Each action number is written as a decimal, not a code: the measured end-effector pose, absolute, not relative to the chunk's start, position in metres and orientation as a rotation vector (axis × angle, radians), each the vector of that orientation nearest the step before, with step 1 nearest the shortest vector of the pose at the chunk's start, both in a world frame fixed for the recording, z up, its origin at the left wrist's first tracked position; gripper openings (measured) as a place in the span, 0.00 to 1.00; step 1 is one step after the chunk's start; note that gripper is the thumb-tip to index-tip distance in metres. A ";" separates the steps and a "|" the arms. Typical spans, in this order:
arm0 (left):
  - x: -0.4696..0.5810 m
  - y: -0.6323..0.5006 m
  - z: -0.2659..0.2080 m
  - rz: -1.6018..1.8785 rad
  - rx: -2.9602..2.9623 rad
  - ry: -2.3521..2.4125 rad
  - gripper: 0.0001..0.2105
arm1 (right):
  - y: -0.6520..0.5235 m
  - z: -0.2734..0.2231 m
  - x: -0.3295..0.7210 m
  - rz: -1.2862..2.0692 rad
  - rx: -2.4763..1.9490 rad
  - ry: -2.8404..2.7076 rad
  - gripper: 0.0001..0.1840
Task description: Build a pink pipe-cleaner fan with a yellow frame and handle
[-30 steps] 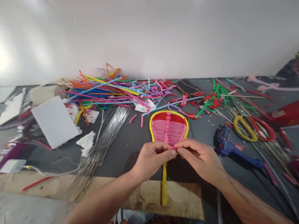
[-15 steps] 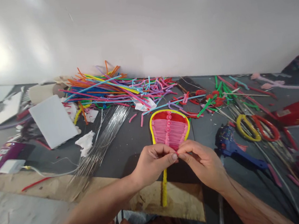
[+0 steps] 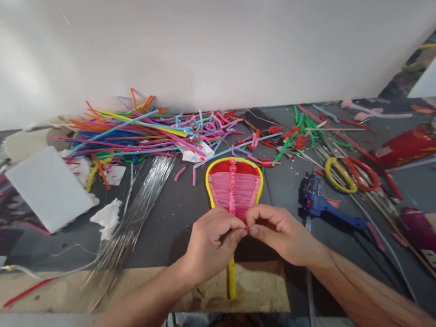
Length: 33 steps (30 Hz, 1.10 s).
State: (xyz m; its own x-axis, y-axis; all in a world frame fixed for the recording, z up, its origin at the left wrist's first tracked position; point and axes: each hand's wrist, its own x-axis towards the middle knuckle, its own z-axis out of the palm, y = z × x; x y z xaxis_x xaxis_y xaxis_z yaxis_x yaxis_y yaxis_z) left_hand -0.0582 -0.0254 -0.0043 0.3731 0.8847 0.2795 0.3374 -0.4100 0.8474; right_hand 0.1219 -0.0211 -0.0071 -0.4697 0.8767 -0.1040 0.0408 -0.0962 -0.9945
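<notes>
My left hand (image 3: 218, 240) and my right hand (image 3: 282, 233) meet at the fingertips, each in a pinch. Between them shows a tiny bit of pinkish-red pipe cleaner (image 3: 247, 228), mostly covered by the fingers. Just beyond the hands lies a paddle-shaped pipe cleaner piece (image 3: 220, 186). Its rim is yellow, its top band red and its body pink, with a row of small pink beads or knots down the middle. The lower end of its body is hidden behind my hands. A yellow stem (image 3: 232, 280) comes out below my left hand, over brown cardboard (image 3: 263, 287).
Colourful pipe cleaners (image 3: 130, 128) are heaped at the back, beside thin metal wires (image 3: 145, 206). On the right lie a blue glue gun (image 3: 328, 204), scissors with yellow and red-orange handles (image 3: 340, 176) and a red can (image 3: 409, 146). A white board (image 3: 51, 189) lies left.
The view has turned a little to the right, so things on the table sit further left. Both hands keep their fingertip pinch in front of the paddle-shaped piece; the reddish bit shows more clearly.
</notes>
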 end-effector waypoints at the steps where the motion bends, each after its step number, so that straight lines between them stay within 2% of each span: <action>1: -0.058 -0.025 -0.005 1.003 1.910 1.046 0.07 | -0.022 -0.007 0.121 1.625 -1.028 -1.524 0.18; 7: -0.055 -0.022 -0.014 0.894 1.491 1.123 0.05 | -0.021 -0.013 0.120 1.599 -1.121 -1.419 0.18; 12: -0.055 -0.020 -0.016 0.875 1.066 1.018 0.10 | -0.018 -0.011 0.124 1.435 -1.162 -1.529 0.14; 19: -0.060 -0.008 -0.012 0.911 0.873 0.976 0.13 | -0.022 0.013 0.177 0.522 -1.370 -1.623 0.11; 23: -0.062 -0.005 -0.009 0.928 0.912 1.000 0.12 | -0.041 -0.002 0.224 -0.045 -1.618 -1.908 0.14; 28: -0.070 0.001 -0.002 1.104 0.928 0.993 0.09 | -0.068 -0.039 0.254 -0.156 -1.766 -2.152 0.20; 33: -0.080 0.008 0.004 1.303 0.930 1.032 0.09 | -0.063 -0.049 0.255 -0.161 -1.756 -2.271 0.26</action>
State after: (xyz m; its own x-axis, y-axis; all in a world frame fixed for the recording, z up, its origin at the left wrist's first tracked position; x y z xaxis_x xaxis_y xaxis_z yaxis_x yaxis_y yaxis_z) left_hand -0.0801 0.0082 0.0037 -0.0113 0.9976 -0.0679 -0.2953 0.0616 0.9534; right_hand 0.2554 -0.0631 -0.0491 -0.2317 0.9330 0.2753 0.9625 0.2609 -0.0742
